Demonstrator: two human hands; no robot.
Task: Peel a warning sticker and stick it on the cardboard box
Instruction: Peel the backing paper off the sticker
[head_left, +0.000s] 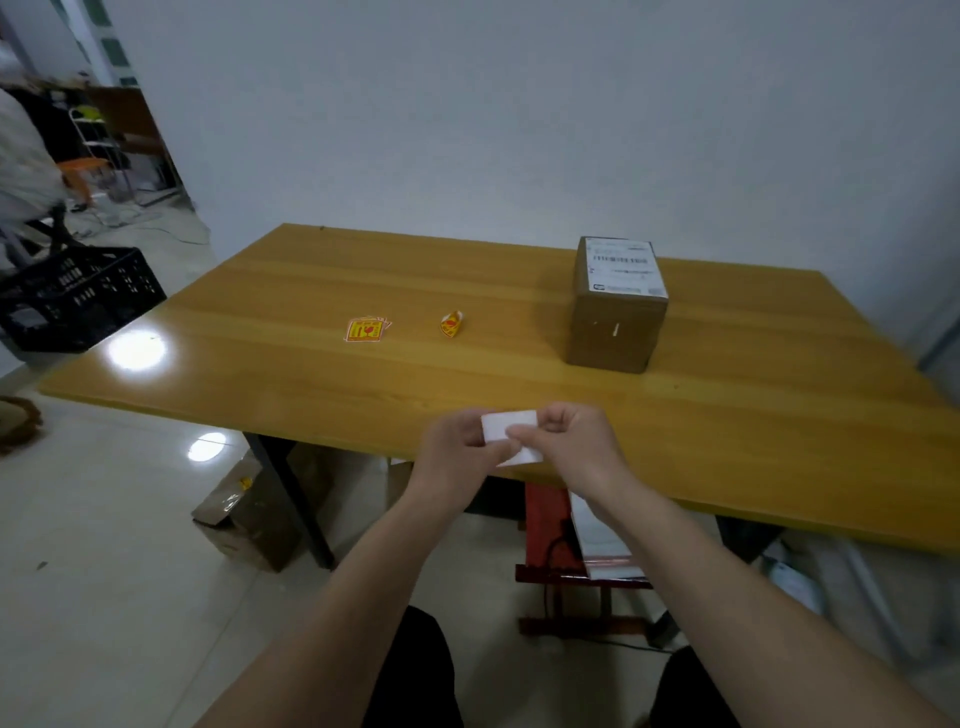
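— White paper, that's all the sticker (509, 434) shows from here: its blank backing faces the camera, held at about 6 o'clock, over the near edge of the table (311, 291).

— Who has it?

— Both. The left hand (460, 457) pinches the left side, the right hand (571, 441) has thumb and forefinger closed on the right edge, as if working at a corner. Whether the layers have parted, I cannot tell.

— How will it handle?

— Light and limp, I'd judge. Thin paper bends at a touch, and once free the glued face will cling to skin or fold onto itself. Best taken by one corner, touching as little of the glue as possible, with the backing held flat.

— And the box (618, 306)?

— At about 1 o'clock, well apart from the hands, upright, a shipping label (623, 266) on its top. Its near side is bare brown cardboard, stiff enough to press against, I'd say.

— Anything else on the table?

— A small stack of stickers (365, 330) at 11 o'clock, and near it, toward 12, a curled yellow scrap (452, 323).
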